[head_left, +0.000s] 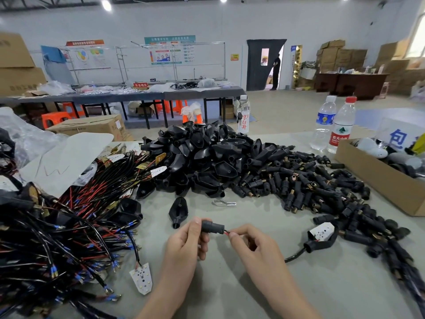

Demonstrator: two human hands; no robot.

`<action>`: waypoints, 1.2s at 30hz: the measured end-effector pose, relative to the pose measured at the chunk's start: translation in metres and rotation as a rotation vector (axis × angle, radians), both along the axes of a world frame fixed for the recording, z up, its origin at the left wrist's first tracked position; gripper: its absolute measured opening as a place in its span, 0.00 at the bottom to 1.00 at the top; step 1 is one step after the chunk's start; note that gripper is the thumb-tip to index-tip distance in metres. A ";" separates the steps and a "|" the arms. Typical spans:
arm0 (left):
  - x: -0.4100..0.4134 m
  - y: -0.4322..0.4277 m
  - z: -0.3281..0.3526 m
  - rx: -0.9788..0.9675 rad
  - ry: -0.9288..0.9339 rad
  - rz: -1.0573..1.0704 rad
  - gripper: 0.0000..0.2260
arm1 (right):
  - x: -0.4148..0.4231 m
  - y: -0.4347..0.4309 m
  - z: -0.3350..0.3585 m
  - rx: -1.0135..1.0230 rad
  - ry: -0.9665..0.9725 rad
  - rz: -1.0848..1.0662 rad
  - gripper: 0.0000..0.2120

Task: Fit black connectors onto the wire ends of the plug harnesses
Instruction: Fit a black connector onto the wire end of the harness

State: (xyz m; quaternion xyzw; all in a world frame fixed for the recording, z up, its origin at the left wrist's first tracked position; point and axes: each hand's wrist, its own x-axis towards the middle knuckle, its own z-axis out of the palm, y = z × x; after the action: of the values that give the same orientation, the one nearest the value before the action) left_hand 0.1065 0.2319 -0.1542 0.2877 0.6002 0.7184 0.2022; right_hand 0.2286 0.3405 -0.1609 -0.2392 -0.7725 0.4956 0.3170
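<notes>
Left hand (184, 240) grips a black cylindrical plastic connector (212, 227); right hand (250, 240) pinches red wire ends (226, 231) at its mouth. Large tangled harness heap (57, 226) remains unfitted.

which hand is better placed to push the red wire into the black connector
Right. The right hand pinches the red wire just at the mouth of the black connector, which the left hand grips and steadies.

Grey table (345, 284) — black connectors (305, 187) mid-R, harnesses (76, 222) L, box (377, 178) + bottles (341, 127) R, poss. a clip (224, 203)
</notes>
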 end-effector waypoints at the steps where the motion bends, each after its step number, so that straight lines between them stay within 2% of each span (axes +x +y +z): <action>1: 0.000 0.001 -0.001 -0.001 0.001 0.002 0.17 | 0.000 0.000 0.000 -0.016 -0.005 0.003 0.06; 5: 0.000 -0.001 0.000 0.012 0.009 -0.011 0.17 | 0.001 -0.002 0.006 -0.116 -0.021 0.051 0.06; 10: -0.002 0.000 -0.001 0.012 -0.007 -0.005 0.17 | 0.002 -0.004 0.007 -0.049 -0.061 0.093 0.07; 17: 0.001 0.000 -0.002 -0.018 0.031 -0.001 0.17 | 0.000 -0.004 0.004 -0.032 -0.002 0.070 0.10; 23: -0.001 0.000 -0.005 -0.013 0.030 0.059 0.16 | 0.002 0.000 0.002 -0.115 0.044 0.040 0.02; 27: -0.002 0.000 -0.003 -0.005 0.011 0.052 0.16 | 0.002 0.002 0.002 -0.082 0.037 0.020 0.06; 32: -0.001 0.001 -0.002 -0.022 0.012 0.008 0.18 | 0.002 0.006 0.000 -0.088 0.068 0.031 0.04; 36: -0.002 0.000 -0.004 -0.026 0.006 0.012 0.16 | 0.004 0.007 -0.001 -0.045 0.050 0.055 0.07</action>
State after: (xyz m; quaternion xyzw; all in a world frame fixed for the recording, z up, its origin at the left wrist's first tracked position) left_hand 0.1048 0.2318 -0.1579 0.2836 0.6116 0.7110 0.2001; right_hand 0.2323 0.3472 -0.1614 -0.2124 -0.7593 0.5271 0.3171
